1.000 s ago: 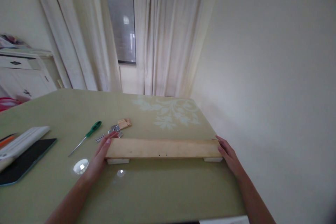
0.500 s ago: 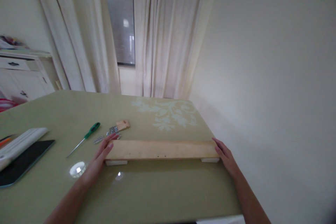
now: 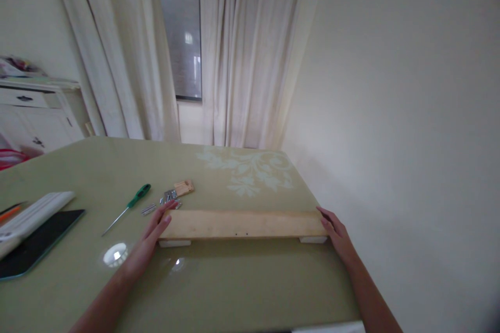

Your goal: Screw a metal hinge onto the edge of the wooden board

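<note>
A long pale wooden plank (image 3: 242, 224) lies across the green table (image 3: 219, 281), raised on two small white blocks, one under each end (image 3: 174, 243) (image 3: 313, 240). My left hand (image 3: 150, 235) rests flat against the plank's left end. At the right end, my right hand (image 3: 336, 233) holds the plank with fingers curled on its edge. Just behind my left fingertips lie several small metal fittings (image 3: 169, 197) and a small wooden piece (image 3: 184, 187).
A green-handled screwdriver (image 3: 127, 208) lies left of the fittings. At far left are a white bar (image 3: 33, 214) on a dark tablet (image 3: 37, 243) and an orange pencil (image 3: 10, 212). A wall runs close along the table's right edge. Curtains and a white cabinet (image 3: 35, 119) stand behind.
Both hands stay at the plank's ends. The view has shifted slightly; the plank and the table items keep their places.
</note>
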### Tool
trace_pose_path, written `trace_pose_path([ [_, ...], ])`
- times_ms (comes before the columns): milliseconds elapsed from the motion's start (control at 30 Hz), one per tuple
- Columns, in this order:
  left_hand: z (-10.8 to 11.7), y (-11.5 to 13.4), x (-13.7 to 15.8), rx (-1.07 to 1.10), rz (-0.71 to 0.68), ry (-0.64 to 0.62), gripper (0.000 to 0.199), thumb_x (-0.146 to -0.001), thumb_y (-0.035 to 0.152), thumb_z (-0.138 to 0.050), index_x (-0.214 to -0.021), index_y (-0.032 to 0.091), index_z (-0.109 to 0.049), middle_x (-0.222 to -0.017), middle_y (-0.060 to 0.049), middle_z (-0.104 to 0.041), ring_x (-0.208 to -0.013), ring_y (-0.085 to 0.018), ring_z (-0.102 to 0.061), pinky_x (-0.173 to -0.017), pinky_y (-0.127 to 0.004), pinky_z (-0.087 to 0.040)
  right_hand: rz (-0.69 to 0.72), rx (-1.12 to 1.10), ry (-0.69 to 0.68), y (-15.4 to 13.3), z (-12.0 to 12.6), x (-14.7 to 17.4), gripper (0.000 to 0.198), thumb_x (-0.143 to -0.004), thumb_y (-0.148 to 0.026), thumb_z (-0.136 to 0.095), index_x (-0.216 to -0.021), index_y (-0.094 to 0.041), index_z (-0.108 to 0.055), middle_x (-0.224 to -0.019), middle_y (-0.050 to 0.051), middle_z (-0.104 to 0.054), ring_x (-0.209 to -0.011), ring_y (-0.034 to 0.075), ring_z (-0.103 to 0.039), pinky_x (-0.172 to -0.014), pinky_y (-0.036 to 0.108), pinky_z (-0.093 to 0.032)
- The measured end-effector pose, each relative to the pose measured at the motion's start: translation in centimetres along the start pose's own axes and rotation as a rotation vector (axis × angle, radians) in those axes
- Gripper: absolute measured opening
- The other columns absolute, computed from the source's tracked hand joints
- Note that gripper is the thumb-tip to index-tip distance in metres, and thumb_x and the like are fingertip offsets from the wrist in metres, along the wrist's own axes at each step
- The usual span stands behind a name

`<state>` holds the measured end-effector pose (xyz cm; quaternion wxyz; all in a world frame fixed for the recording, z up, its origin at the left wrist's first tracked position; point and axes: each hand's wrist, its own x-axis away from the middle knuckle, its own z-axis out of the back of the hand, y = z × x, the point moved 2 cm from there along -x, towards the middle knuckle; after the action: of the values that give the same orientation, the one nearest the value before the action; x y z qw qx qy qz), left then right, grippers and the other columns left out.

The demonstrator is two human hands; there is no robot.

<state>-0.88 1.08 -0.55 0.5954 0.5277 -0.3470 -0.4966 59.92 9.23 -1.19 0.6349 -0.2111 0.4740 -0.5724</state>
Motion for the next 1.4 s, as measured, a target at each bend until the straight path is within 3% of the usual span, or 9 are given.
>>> trace_pose_path([
  [167,0.0,-0.2,-0.1,0.021,-0.005,0.008,0.066,-0.101,0.073,-0.054,-0.153,0.033,-0.058,-0.167,-0.005,-0.054,-0.157,-0.036,-0.044,-0.133,-0.054,-0.031,0.001,0.017,0.023,-0.1,0.2,0.0,0.063,-0.093,-0.070,-0.060,-0.130,-0.021,-0.074,-0.126,0.016,-0.078,-0.118,0.035,-0.072,-0.100,0.049,-0.061],
  [333,-0.2,0.1,0.0,0.007,-0.009,0.017,0.068,-0.098,0.075,-0.055,-0.152,0.033,-0.059,-0.166,-0.005,-0.056,-0.155,-0.037,-0.048,-0.129,-0.052,-0.040,-0.002,0.029,0.034,-0.2,0.2,0.0,0.065,-0.093,-0.070,-0.058,-0.129,-0.019,-0.074,-0.118,0.015,-0.078,-0.111,0.034,-0.072,-0.094,0.046,-0.062],
  [533,-0.1,0.2,-0.3,0.051,-0.020,0.048,0.069,-0.096,0.074,-0.059,-0.149,0.030,-0.062,-0.163,-0.008,-0.059,-0.155,-0.038,-0.048,-0.131,-0.057,-0.036,0.000,0.032,0.028,-0.3,0.1,0.0,0.065,-0.093,-0.071,-0.058,-0.129,-0.019,-0.074,-0.118,0.015,-0.078,-0.110,0.034,-0.073,-0.091,0.044,-0.062],
  [733,-0.5,0.2,-0.9,0.031,-0.029,0.027,0.074,-0.094,0.077,-0.060,-0.149,0.028,-0.063,-0.159,-0.012,-0.063,-0.151,-0.038,-0.054,-0.124,-0.053,-0.047,0.007,0.039,0.017,-0.7,0.2,0.1,0.062,-0.094,-0.070,-0.057,-0.129,-0.022,-0.074,-0.119,0.014,-0.080,-0.111,0.033,-0.074,-0.092,0.043,-0.062],
  [867,1.1,1.3,-1.4,0.060,-0.070,0.206,0.076,-0.094,0.081,-0.051,-0.138,0.022,-0.067,-0.148,-0.014,-0.070,-0.139,-0.036,-0.065,-0.116,-0.050,-0.054,0.008,0.045,0.026,-0.7,0.3,0.1,0.063,-0.094,-0.070,-0.057,-0.129,-0.021,-0.074,-0.117,0.013,-0.080,-0.111,0.033,-0.074,-0.092,0.044,-0.063],
  [933,2.9,1.4,-1.6,-0.106,-0.006,0.401,0.073,-0.095,0.076,-0.048,-0.133,0.017,-0.069,-0.135,-0.016,-0.074,-0.123,-0.038,-0.072,-0.105,-0.051,-0.059,0.007,0.045,0.033,-0.7,0.3,0.1,0.063,-0.094,-0.071,-0.058,-0.128,-0.021,-0.075,-0.116,0.013,-0.080,-0.111,0.034,-0.074,-0.092,0.044,-0.063],
  [1000,4.7,1.0,-1.8,-0.427,0.133,0.486,0.067,-0.098,0.065,-0.047,-0.133,0.012,-0.070,-0.125,-0.020,-0.075,-0.110,-0.039,-0.074,-0.101,-0.056,-0.059,0.005,0.044,0.038,-0.6,0.2,0.1,0.063,-0.093,-0.071,-0.058,-0.128,-0.021,-0.075,-0.114,0.013,-0.080,-0.109,0.034,-0.074,-0.091,0.045,-0.063],
  [1167,6.2,-1.0,-2.2,-0.877,0.213,0.368,0.074,-0.102,0.056,-0.036,-0.142,0.002,-0.068,-0.135,-0.034,-0.063,-0.129,-0.047,-0.064,-0.113,-0.061,-0.050,0.002,0.038,0.037,-0.4,0.3,0.1,0.063,-0.093,-0.071,-0.059,-0.128,-0.022,-0.075,-0.115,0.014,-0.079,-0.109,0.034,-0.074,-0.090,0.045,-0.063],
  [1400,5.3,-0.9,-2.5,-0.973,0.230,0.283,0.065,-0.103,0.055,-0.035,-0.136,0.017,-0.076,-0.140,-0.025,-0.063,-0.125,-0.047,-0.066,-0.105,-0.060,-0.054,0.003,0.036,0.032,-0.5,0.2,0.1,0.063,-0.092,-0.072,-0.059,-0.128,-0.022,-0.075,-0.117,0.014,-0.080,-0.111,0.036,-0.073,-0.093,0.046,-0.062],
])
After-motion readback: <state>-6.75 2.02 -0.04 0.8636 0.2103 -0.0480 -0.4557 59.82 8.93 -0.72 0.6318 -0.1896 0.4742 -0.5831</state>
